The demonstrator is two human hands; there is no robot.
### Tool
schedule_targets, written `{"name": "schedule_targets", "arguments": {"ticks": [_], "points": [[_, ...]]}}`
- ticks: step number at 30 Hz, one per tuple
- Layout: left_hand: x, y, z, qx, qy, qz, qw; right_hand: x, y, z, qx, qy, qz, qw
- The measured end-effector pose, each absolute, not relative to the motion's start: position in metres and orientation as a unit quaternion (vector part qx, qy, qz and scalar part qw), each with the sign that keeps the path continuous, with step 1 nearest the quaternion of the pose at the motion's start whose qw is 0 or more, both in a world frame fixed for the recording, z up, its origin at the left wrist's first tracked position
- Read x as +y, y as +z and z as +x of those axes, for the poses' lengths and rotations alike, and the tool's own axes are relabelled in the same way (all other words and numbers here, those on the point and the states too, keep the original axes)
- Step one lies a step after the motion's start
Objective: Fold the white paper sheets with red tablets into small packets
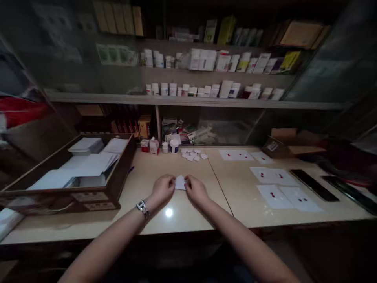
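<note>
Both hands meet over the middle of the table, pinching a small folded white paper [180, 183] between them. My left hand [163, 188], with a silver watch on its wrist, is closed on the paper's left edge. On the opposite edge, the fingers of my right hand [196, 189] are closed too. Just beyond lies a small pile of folded paper packets [193, 154]. To the right, white paper sheets [275, 196] lie flat, bearing dark red pills [272, 194]. Whether anything is inside the folded paper is hidden.
An open wooden box [114, 184] of white papers stands at left. Behind are a white jar [174, 146], a small bottle [165, 147] and a red-white carton [154, 146]. A dark phone [314, 184] and cardboard box [279, 143] sit right. Medicine shelves [206, 101] rise behind.
</note>
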State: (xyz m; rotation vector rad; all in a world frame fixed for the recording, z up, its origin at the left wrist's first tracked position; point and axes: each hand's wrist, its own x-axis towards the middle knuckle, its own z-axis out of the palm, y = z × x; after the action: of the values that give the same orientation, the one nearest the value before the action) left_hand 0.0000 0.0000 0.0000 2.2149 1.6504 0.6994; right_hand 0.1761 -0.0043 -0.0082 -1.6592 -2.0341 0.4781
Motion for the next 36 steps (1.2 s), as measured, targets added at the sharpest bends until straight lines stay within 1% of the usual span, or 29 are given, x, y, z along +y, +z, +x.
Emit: {"name": "schedule_targets", "arguments": {"ticks": [6, 12, 15, 17, 20, 23, 28, 31, 36], "points": [[-0.006, 0.0, -0.002, 0.511, 0.209, 0.829, 0.093, -0.005, -0.009, 0.176, -0.763, 0.141, -0.586, 0.234], [-0.005, -0.002, -0.003, 0.459, 0.143, 0.876, 0.033, -0.011, -0.005, 0.174, -0.806, 0.041, -0.568, 0.163], [-0.008, 0.002, -0.004, 0.436, 0.118, 0.892, 0.013, -0.016, -0.003, 0.172, -0.831, -0.017, -0.542, 0.123], [-0.013, 0.005, -0.004, 0.427, 0.107, 0.898, 0.002, -0.02, -0.001, 0.172, -0.848, -0.036, -0.519, 0.095], [-0.022, 0.007, -0.003, 0.429, 0.096, 0.898, -0.008, -0.03, 0.002, 0.172, -0.864, -0.033, -0.497, 0.071], [-0.03, 0.006, -0.002, 0.444, 0.088, 0.892, -0.013, -0.038, 0.001, 0.174, -0.865, -0.008, -0.498, 0.065], [-0.033, 0.003, -0.001, 0.466, 0.09, 0.88, 0.01, -0.045, -0.005, 0.176, -0.856, 0.045, -0.512, 0.05], [-0.032, 0.003, 0.002, 0.473, 0.09, 0.876, 0.002, -0.046, -0.005, 0.173, -0.847, 0.043, -0.527, 0.053], [-0.032, 0.001, 0.007, 0.477, 0.094, 0.873, -0.045, -0.047, -0.002, 0.166, -0.839, 0.03, -0.54, 0.061]]}}
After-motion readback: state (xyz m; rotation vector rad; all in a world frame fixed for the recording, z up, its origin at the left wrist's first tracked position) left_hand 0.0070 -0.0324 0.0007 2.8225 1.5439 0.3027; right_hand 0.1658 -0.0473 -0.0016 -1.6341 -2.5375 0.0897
